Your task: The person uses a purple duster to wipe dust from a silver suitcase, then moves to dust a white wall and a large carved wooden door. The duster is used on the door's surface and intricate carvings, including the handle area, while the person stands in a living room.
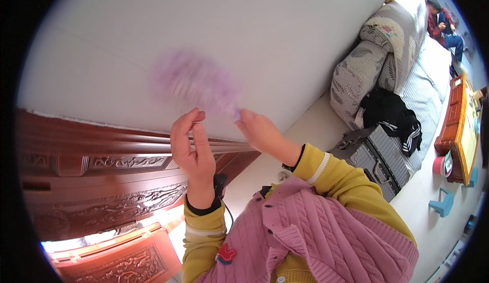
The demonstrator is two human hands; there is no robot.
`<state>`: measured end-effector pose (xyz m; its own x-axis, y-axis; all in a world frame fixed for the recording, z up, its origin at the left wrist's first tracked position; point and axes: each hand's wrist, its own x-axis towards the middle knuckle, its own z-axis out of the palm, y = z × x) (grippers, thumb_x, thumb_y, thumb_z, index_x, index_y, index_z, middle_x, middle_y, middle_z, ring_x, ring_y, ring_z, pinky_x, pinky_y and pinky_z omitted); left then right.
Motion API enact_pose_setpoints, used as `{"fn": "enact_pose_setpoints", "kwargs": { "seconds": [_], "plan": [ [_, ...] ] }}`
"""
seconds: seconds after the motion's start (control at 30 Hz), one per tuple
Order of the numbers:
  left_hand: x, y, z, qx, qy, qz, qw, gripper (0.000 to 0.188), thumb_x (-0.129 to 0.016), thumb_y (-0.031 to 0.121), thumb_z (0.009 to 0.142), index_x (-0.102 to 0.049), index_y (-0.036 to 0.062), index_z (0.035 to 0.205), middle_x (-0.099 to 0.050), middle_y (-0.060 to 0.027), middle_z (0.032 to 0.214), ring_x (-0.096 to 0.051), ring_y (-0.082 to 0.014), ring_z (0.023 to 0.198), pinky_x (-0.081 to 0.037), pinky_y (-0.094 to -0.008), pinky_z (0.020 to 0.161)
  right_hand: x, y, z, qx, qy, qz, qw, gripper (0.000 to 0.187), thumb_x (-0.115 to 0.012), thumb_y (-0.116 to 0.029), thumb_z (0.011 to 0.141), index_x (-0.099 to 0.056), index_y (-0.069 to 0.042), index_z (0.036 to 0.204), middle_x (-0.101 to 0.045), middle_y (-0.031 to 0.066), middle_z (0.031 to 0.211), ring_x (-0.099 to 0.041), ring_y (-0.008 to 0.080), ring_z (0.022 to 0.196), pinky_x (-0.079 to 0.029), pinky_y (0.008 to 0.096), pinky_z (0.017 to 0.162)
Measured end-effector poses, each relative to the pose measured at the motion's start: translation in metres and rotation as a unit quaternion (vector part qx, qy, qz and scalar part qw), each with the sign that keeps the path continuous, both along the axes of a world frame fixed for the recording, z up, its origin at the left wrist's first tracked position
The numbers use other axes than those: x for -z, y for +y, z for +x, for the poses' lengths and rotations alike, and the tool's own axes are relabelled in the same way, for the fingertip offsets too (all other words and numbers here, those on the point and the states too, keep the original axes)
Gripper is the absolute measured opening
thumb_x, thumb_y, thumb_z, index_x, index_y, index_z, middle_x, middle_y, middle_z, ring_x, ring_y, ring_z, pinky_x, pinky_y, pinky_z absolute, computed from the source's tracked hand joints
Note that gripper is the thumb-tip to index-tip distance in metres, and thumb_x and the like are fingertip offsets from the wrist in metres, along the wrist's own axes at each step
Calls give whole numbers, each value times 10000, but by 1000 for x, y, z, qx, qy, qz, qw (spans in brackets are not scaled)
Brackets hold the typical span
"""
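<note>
A fluffy purple duster [196, 82], smeared by motion, is held up in front of the pale wall. My right hand [262, 131] grips its handle end, fingers wrapped round it. Just left of that, my left hand [191, 148] is raised with palm turned inward. Its fingers bend softly, the thumb stands apart from them, and nothing shows between them. The left fingertips are close below the duster's fluffy head; whether they touch it I cannot tell.
Carved dark red wooden furniture [102, 168] runs along the left, with a reddish carved chest [122, 257] below it. To the right are a grey suitcase [374, 160], dark clothing [389, 115] and a bed with rolled bedding [356, 76]. A seated person [444, 28] is far right.
</note>
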<state>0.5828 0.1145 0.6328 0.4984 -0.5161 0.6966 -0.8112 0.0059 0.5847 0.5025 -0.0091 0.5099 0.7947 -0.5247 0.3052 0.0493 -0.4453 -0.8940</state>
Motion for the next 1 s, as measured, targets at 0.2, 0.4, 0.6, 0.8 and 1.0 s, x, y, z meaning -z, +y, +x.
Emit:
{"fn": "enact_pose_setpoints", "kwargs": {
  "seconds": [0.2,0.4,0.6,0.8,1.0],
  "plan": [
    [18,-27,4,43,25,59,997,215,-554,34,1004,-646,-26,1189,-684,-140,1104,-646,-246,975,-507,-337,865,40,-63,9,103,-62,482,868,178,-457,-183,1065,-535,-26,1096,-657,111,868,-686,232,753,-584,372,687],
    [47,-36,6,42,94,172,980,196,-601,109,1014,-673,6,1165,-687,-117,1130,-646,-233,988,-506,-324,876,125,-63,-7,-34,45,710,702,246,-459,-206,1068,-546,17,1008,-653,152,785,-692,311,731,-627,421,734],
    [47,-29,14,40,140,137,980,191,-600,116,1022,-678,5,1156,-701,-97,1102,-648,-204,993,-508,-318,884,122,-5,-20,-211,163,767,584,187,-497,-177,1042,-553,-19,960,-652,137,788,-687,257,715,-616,374,643],
    [41,-26,11,38,157,114,980,193,-587,102,1026,-677,-1,1162,-712,-98,1095,-660,-193,1003,-510,-305,889,128,-105,-30,93,62,775,622,117,-622,-132,981,-556,-57,1040,-593,79,829,-577,127,675,-507,213,498],
    [56,-23,7,32,216,140,966,228,-587,112,1029,-659,-7,1209,-725,-100,1118,-672,-181,1032,-518,-297,893,171,-225,-49,260,34,529,807,171,-585,-238,999,-524,-107,1090,-591,66,767,-547,170,550,-501,330,463]
  ]
}}
